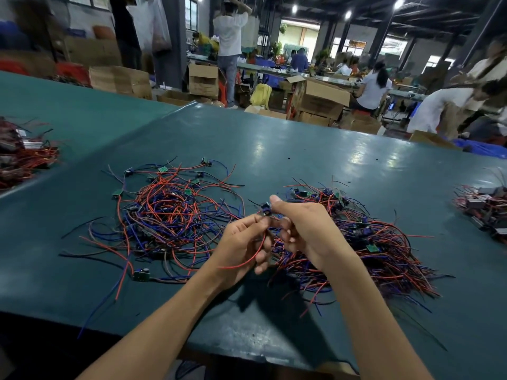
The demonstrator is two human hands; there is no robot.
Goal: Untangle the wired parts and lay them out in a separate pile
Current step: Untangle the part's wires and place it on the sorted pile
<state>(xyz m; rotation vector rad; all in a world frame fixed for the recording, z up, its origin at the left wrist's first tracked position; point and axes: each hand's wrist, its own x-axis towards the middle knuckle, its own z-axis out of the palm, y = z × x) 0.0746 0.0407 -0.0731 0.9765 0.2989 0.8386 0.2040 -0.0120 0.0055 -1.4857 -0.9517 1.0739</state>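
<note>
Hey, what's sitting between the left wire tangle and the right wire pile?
In the head view, the left hand and right hand, holding one wired part above stray wire ends on the green table.

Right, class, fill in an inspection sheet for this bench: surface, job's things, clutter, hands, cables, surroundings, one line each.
Surface: glossy green table.
Job's things: wired part held up between both hands; loose pile at left; denser pile at right.
Clutter: wire heaps at far left and far right edges.
Grippers: left hand pinches the part's red lead; right hand grips the part.
Cables: red, blue and black leads; stray blue lead reaches the near edge.
Surroundings: cardboard boxes, people at other benches.
</note>
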